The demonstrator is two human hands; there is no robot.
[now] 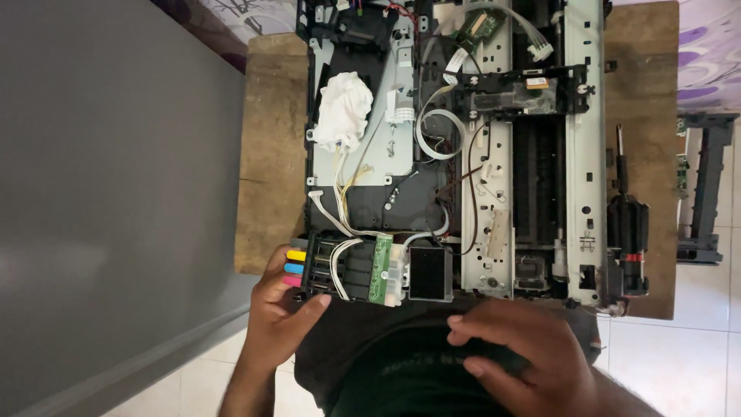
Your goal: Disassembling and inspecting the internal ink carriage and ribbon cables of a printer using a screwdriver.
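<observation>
An opened printer chassis (494,193) lies on a small wooden table (266,177), its metal frame, ribbon cables and circuit boards exposed. My left hand (278,313) grips the near left corner, fingers around the black ink tank block (312,270) with yellow, blue and pink caps. A green circuit board (381,269) and a black square part (430,273) sit just right of it. My right hand (521,347) rests palm down on dark fabric (386,363) below the printer's near edge, fingers spread slightly, nothing visibly in it.
A crumpled white cloth (343,108) lies inside the chassis at upper left. A black screwdriver (624,208) lies on the table's right side. A grey wall (116,193) fills the left. Another black frame part (702,185) stands on the tiled floor at right.
</observation>
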